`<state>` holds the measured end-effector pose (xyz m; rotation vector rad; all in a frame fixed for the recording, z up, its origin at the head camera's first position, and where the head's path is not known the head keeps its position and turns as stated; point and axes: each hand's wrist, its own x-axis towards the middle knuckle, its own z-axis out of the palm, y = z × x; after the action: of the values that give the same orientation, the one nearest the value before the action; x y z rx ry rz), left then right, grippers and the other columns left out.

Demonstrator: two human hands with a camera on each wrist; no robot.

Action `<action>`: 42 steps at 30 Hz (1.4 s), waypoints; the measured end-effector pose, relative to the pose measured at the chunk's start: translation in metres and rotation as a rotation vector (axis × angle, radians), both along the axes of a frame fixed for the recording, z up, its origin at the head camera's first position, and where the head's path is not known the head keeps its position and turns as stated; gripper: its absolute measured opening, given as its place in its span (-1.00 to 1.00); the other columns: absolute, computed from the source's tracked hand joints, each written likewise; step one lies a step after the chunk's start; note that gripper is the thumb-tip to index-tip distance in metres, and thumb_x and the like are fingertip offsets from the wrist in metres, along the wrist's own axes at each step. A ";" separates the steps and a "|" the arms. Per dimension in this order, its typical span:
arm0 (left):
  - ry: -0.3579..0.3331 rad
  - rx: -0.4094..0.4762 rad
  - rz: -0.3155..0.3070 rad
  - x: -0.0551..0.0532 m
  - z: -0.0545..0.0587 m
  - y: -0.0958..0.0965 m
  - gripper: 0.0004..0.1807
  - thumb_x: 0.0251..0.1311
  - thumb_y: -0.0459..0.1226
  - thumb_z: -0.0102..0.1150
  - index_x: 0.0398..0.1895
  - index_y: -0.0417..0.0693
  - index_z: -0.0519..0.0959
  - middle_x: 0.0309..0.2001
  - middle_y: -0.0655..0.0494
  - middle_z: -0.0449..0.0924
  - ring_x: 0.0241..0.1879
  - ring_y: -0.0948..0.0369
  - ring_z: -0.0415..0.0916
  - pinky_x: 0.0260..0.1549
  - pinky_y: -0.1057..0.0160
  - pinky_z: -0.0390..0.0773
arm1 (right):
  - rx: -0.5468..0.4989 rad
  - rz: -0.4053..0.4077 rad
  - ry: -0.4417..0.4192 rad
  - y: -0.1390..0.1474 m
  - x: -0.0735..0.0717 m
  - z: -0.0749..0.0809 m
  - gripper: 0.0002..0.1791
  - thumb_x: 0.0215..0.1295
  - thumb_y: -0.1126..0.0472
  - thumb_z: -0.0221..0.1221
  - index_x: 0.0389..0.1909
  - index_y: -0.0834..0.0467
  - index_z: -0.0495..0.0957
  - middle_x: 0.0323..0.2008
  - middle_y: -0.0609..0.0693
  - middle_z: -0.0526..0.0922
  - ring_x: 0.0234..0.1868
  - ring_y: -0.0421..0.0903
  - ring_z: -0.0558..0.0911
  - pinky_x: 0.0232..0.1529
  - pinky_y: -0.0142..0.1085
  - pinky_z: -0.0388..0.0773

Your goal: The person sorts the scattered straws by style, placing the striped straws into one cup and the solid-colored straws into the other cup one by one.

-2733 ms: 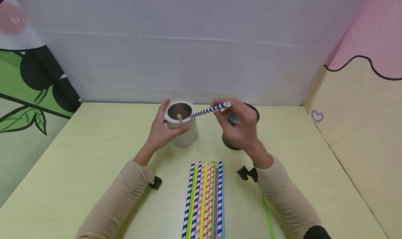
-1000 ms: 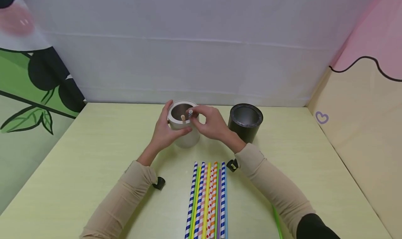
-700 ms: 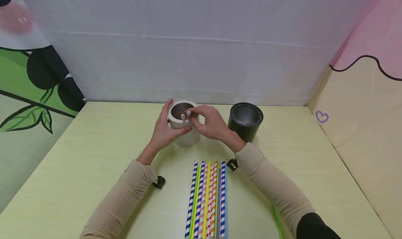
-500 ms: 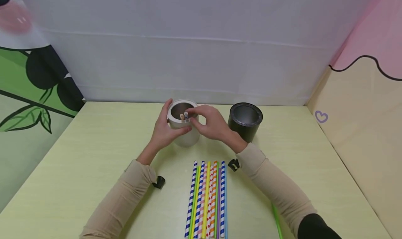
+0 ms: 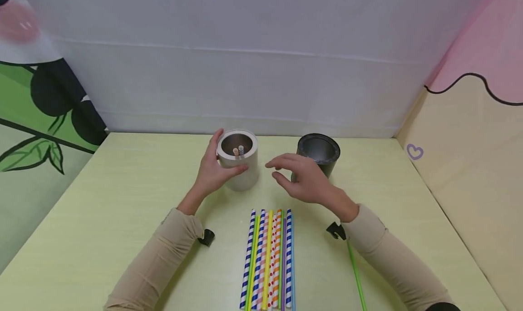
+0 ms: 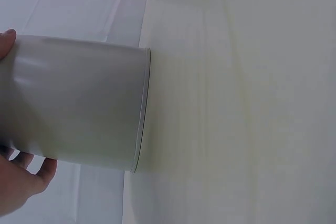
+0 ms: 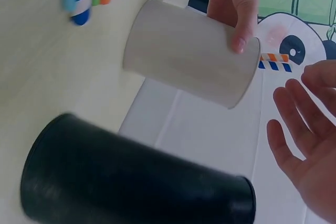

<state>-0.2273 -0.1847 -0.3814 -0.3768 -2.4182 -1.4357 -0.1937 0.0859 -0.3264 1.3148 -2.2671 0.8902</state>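
Observation:
My left hand [image 5: 210,170] grips a white cylindrical cup [image 5: 245,177], thumb across the front and fingers round the far side. The cup stands upright on the table. Inside it lean two straws: a blue-and-white striped straw [image 7: 275,66] and an orange-and-white striped straw [image 7: 275,57], only their tops showing above the rim. To the right of the cup hovers my right hand [image 5: 308,179], fingers spread and holding nothing. It partly covers a black cup [image 5: 336,159] in the head view.
A row of colourful paper straws [image 5: 267,261], striped, dotted and plain, lies on the pale yellow table [image 5: 135,184] in front of the cups. A thin green strip [image 5: 357,277] runs beside the right sleeve. A white backdrop [image 5: 261,88] rises behind the table.
My right hand lowered the blue striped straw into the white cup, let go and drew back to the right, in front of the black cup. The left hand kept its grip.

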 end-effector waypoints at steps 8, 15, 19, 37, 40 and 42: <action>0.004 -0.010 0.014 -0.001 0.000 -0.002 0.23 -0.19 -0.06 0.56 0.52 0.23 -0.07 0.38 0.08 0.21 0.32 0.06 0.21 0.18 -0.18 0.29 | 0.082 -0.001 0.022 0.046 0.024 -0.009 -0.80 0.18 0.32 0.25 -0.17 0.10 0.67 -0.18 -0.11 0.69 -0.27 -0.25 0.61 -0.38 -0.36 0.56; -0.010 -0.006 0.018 -0.001 -0.001 0.000 0.22 -0.18 -0.06 0.55 0.52 0.25 -0.07 0.38 0.07 0.21 0.33 0.07 0.19 0.20 -0.18 0.28 | 0.144 -0.020 0.065 0.065 0.033 -0.015 -0.79 0.13 0.31 0.29 -0.19 0.08 0.68 -0.20 -0.13 0.69 -0.25 -0.22 0.63 -0.35 -0.35 0.54; -0.015 -0.001 0.020 0.000 0.000 0.000 0.22 -0.18 -0.07 0.55 0.51 0.27 -0.07 0.38 0.08 0.21 0.33 0.07 0.19 0.20 -0.19 0.27 | 0.152 -0.001 0.089 0.069 0.037 -0.017 -0.76 0.08 0.32 0.31 -0.19 0.07 0.67 -0.20 -0.13 0.68 -0.23 -0.20 0.63 -0.32 -0.32 0.56; -0.022 -0.013 0.020 -0.002 0.000 0.000 0.21 -0.18 -0.07 0.55 0.51 0.28 -0.07 0.38 0.08 0.21 0.32 0.07 0.19 0.21 -0.19 0.26 | 0.427 0.189 -0.025 0.047 0.075 -0.040 -0.75 0.15 0.19 0.33 -0.11 0.00 0.66 -0.11 -0.17 0.65 -0.09 -0.22 0.58 -0.10 -0.35 0.54; -0.017 -0.013 0.019 -0.001 0.000 0.000 0.22 -0.18 -0.07 0.55 0.51 0.26 -0.07 0.38 0.07 0.21 0.32 0.07 0.19 0.20 -0.19 0.27 | 0.469 0.234 -0.036 0.042 0.082 -0.046 -0.77 0.18 0.17 0.30 -0.11 -0.02 0.66 -0.11 -0.20 0.63 -0.08 -0.23 0.55 -0.08 -0.37 0.51; -0.015 -0.012 0.016 -0.001 0.000 0.000 0.22 -0.18 -0.07 0.55 0.52 0.25 -0.08 0.38 0.06 0.21 0.33 0.05 0.19 0.20 -0.21 0.26 | 0.492 0.261 -0.027 0.040 0.087 -0.050 -0.77 0.19 0.18 0.29 -0.11 -0.03 0.66 -0.12 -0.21 0.63 -0.07 -0.24 0.54 -0.06 -0.36 0.50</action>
<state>-0.2281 -0.1843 -0.3813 -0.3495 -2.4371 -1.4235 -0.1066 0.1254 -0.3760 1.8482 -2.4686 0.4322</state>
